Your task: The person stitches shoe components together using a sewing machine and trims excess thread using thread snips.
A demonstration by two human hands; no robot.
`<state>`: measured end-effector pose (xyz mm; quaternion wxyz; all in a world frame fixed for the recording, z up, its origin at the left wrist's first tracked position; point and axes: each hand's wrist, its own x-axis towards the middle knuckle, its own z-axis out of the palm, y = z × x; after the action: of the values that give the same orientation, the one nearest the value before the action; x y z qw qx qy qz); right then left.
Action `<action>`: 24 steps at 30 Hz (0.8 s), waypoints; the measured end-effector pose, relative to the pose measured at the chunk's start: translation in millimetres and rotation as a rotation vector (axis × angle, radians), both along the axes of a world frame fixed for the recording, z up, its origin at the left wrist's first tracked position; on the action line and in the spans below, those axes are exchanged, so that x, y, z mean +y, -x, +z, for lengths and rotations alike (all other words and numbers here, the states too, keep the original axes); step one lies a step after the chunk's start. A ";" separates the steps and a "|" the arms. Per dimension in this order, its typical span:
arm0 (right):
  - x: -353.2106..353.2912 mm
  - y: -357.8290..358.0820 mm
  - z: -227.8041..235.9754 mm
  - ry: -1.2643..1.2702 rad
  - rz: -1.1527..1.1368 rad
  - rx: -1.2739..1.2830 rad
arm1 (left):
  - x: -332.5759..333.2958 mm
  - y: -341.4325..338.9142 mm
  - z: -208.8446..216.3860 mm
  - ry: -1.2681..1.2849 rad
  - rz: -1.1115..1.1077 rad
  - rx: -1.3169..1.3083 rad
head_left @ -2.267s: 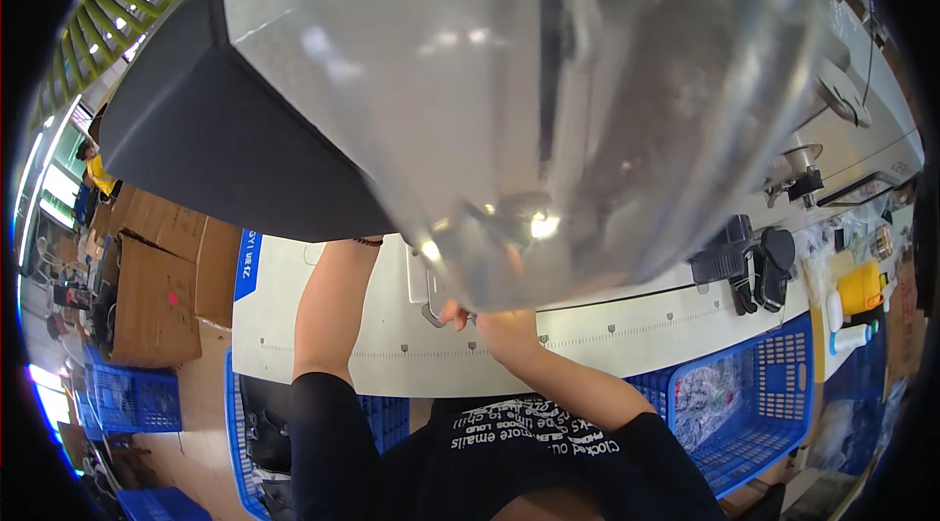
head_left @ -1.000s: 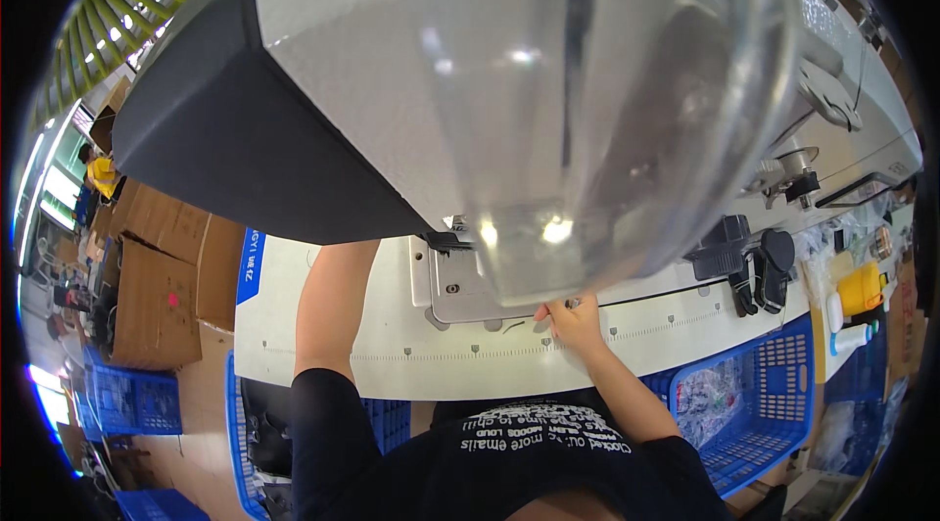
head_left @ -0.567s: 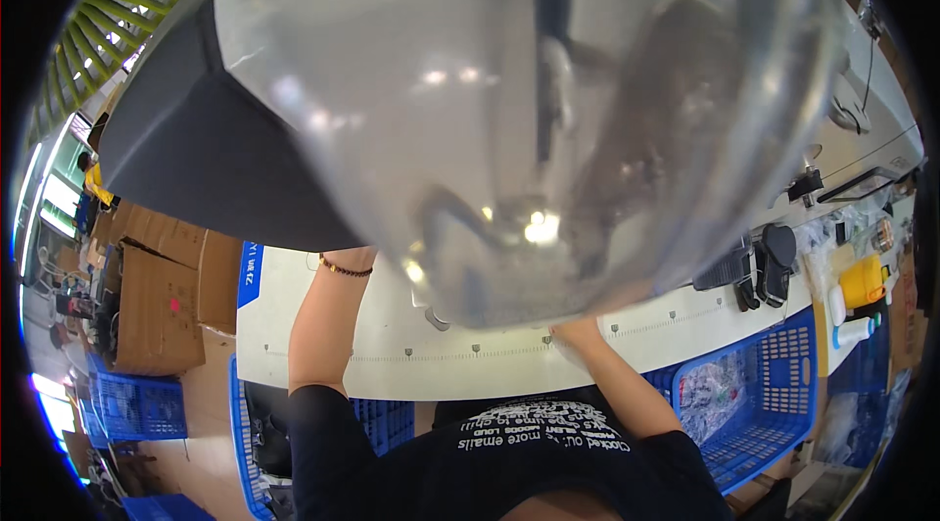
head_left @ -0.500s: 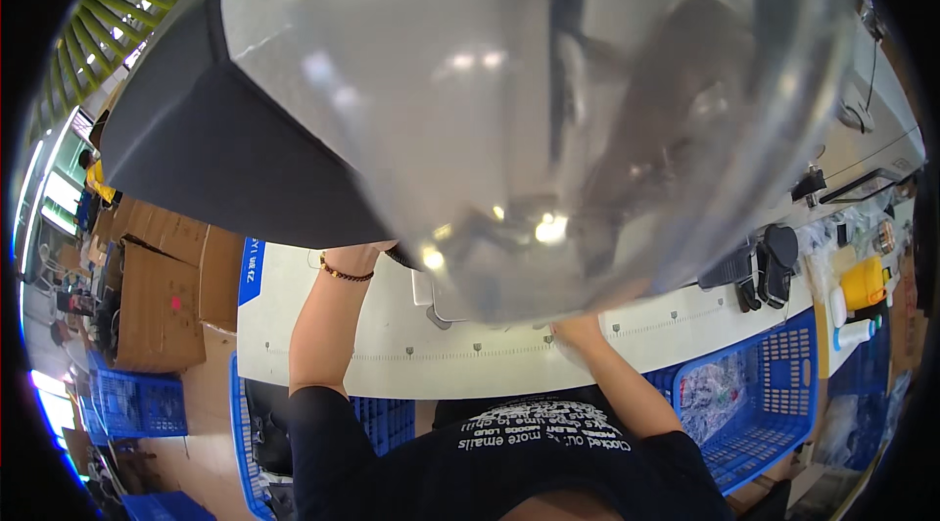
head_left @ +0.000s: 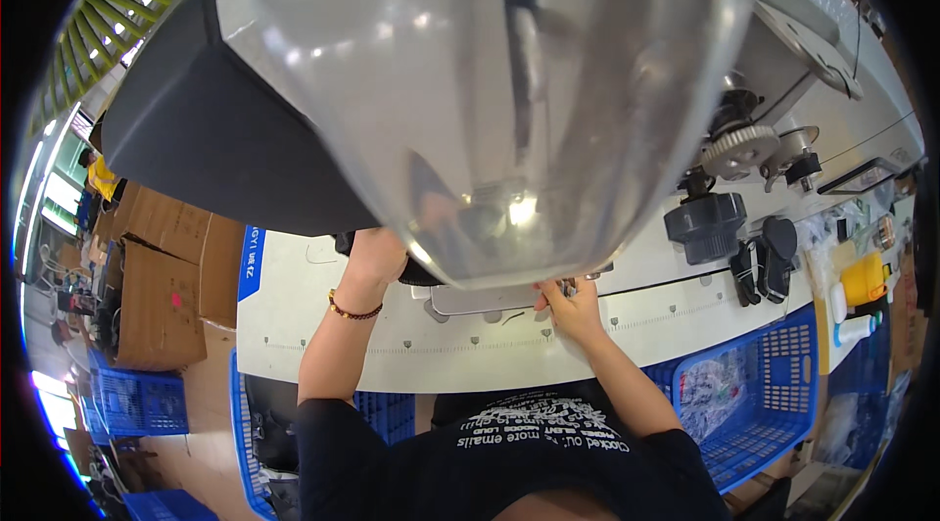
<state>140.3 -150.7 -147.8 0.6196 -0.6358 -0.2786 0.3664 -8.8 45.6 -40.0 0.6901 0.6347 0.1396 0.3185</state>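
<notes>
A: You seem to be positioning the black piece (head_left: 416,276), at four o'clock from your left hand (head_left: 379,253).
B: Its fingers are hidden; your right hand (head_left: 574,306) curls, grip I can't tell. Next likely needs steady alignment.

Left hand (head_left: 378,255) atop a steep left forearm (head_left: 336,353), fingers unclear; right hand (head_left: 576,306) curled, right forearm (head_left: 629,379) slanted inward.

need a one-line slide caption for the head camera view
Left hand and right hand at a sewing machine on a white table, with a blue basket at the person's right.
</notes>
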 end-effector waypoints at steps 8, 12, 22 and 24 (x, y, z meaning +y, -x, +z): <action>-2.9 -2.0 3.8 0.050 0.015 0.008 | -8.0 -6.6 -9.6 -0.269 0.181 -0.098; -3.2 -3.1 -0.8 0.020 0.006 -0.001 | -10.6 -7.8 -5.2 0.026 0.178 -0.072; -1.4 -2.3 -2.4 -0.042 -0.001 -0.051 | -2.3 -7.9 -6.7 -0.103 0.128 -0.052; -1.3 -2.5 0.0 -0.033 -0.001 -0.046 | 1.6 -10.5 -14.7 -0.080 0.132 -0.090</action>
<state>142.8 -151.9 -147.8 0.6238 -0.6339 -0.2983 0.3466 1.6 47.2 -54.7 0.6473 0.6361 0.1372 0.3970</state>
